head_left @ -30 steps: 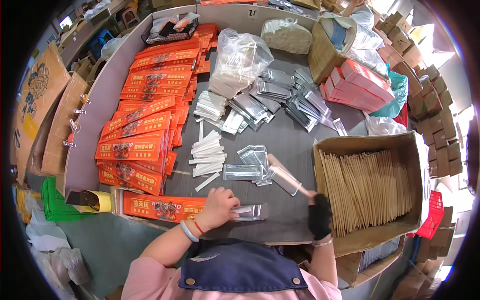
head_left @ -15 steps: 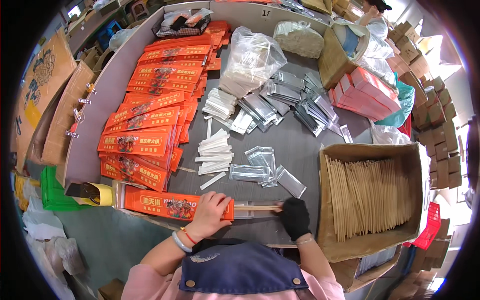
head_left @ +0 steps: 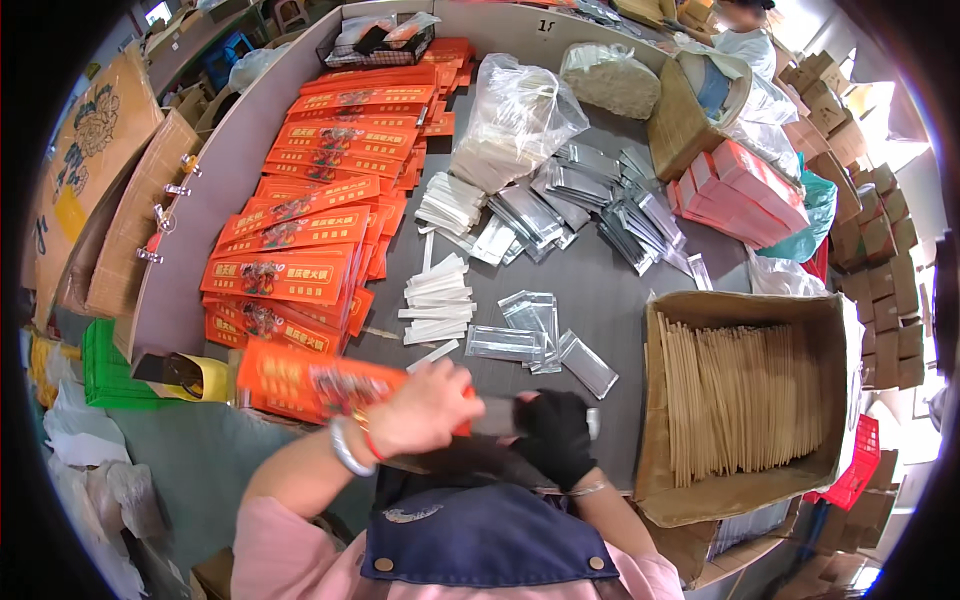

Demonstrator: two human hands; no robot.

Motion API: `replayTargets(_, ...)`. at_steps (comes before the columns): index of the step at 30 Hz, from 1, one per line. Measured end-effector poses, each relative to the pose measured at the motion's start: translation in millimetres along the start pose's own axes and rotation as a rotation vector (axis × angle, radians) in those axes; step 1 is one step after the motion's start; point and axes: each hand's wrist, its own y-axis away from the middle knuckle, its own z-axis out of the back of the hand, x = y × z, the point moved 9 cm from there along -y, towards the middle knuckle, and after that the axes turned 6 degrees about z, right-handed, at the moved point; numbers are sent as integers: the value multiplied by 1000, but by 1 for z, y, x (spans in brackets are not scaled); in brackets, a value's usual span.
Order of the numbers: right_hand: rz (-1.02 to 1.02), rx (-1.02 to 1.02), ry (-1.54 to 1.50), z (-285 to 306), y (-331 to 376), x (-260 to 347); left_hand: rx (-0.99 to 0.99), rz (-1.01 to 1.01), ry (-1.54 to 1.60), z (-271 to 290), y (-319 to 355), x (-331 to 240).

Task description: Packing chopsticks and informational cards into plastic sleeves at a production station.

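Observation:
My left hand (head_left: 425, 408) is closed on the right part of a long orange-red printed paper sleeve (head_left: 305, 378), which is tilted and blurred by motion. More sleeves lie beneath it at the table's front edge. Close to its right end is my right hand (head_left: 555, 432) in a black glove, fingers curled. A greyish, see-through strip (head_left: 492, 416) shows between the hands, too smeared to name. A small pale end sticks out beyond the glove; what the right fingers grip is hidden.
Overlapping orange-red sleeves (head_left: 290, 235) cover the table's left side. White paper strips (head_left: 438, 302), silvery packets (head_left: 507, 343) and a clear plastic bag (head_left: 515, 120) occupy the middle. On the right stands a cardboard box (head_left: 655, 480) of wooden chopsticks (head_left: 745, 400). A person (head_left: 745, 45) is at the far right.
The sleeve under my left hand has risen and tilted off those below. My right hand has moved left toward it, and the chopsticks it held are no longer visible.

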Motion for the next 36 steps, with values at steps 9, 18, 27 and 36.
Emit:
replayTargets(9,-128,-297,128,46,29,-18,-430,550,163,-1,54,81)
replayTargets(18,-28,-101,210,25,17,-1,-358,787,381,-78,77,78)
replayTargets(27,103,-164,-22,1,-24,17,-399,626,405,-60,59,90)
replayTargets(36,-878,-442,698,97,187,-164,-392,511,126,-60,9,109)
